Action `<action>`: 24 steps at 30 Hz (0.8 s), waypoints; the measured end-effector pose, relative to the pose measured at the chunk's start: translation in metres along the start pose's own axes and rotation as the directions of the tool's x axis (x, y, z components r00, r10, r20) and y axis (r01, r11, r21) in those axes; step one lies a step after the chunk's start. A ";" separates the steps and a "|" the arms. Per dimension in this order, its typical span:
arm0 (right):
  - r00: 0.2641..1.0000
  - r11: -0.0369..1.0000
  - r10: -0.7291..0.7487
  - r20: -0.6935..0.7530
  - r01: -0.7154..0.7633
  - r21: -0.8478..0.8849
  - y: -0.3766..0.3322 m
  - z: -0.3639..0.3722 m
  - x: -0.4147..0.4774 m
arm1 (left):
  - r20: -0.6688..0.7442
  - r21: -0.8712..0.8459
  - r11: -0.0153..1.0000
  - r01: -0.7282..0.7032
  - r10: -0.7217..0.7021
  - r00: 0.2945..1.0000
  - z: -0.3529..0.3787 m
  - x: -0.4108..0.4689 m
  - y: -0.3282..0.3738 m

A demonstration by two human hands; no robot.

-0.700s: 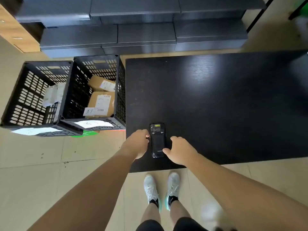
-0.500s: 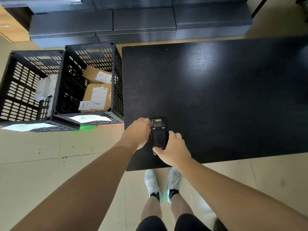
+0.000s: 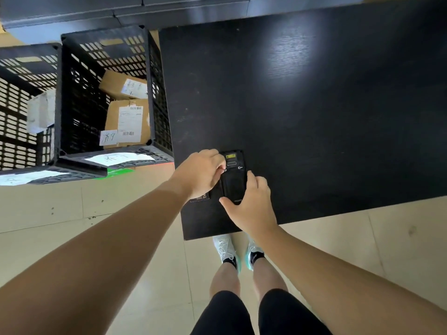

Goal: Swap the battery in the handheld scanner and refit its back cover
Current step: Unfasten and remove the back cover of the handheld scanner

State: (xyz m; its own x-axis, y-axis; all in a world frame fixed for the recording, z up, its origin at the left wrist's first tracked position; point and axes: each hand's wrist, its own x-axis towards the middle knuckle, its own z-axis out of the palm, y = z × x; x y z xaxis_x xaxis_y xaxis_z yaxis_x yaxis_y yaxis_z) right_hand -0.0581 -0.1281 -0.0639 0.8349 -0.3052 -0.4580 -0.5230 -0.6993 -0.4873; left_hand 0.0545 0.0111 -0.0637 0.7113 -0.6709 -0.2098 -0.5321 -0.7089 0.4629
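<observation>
The right hand, which was resting just beside the lower end of the scanner, is now wrapping around that end, thumb across the bottom. The left hand is closing in on the upper left edge, and a dark flat piece is now showing beneath it, beside the scanner.

Scanner lies on table near its front left corner. Left hand touches scanner's left edge, right hand its near end and right side. Two crates sit on floor left of table; cardboard boxes inside the nearer crate. Shoes below table's front edge.
</observation>
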 end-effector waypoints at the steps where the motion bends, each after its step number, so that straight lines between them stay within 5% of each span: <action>1: 1.000 1.000 -0.005 -0.006 0.005 0.004 0.001 0.001 0.000 | -0.003 -0.005 1.000 -0.015 0.015 1.000 0.000 0.001 -0.001; 24: 0.997 0.998 -0.066 -0.045 0.066 0.011 0.011 0.007 0.003 | 0.034 0.074 0.922 -0.380 0.379 0.925 0.003 0.020 -0.027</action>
State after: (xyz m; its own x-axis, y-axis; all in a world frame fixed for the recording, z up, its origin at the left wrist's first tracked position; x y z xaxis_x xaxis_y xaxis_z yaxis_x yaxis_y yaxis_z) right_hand -0.0620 -0.1323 -0.0758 0.8744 -0.2877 -0.3907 -0.4684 -0.7109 -0.5247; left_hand 0.0813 0.0161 -0.0828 0.4407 -0.8964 -0.0477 -0.7952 -0.4145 0.4425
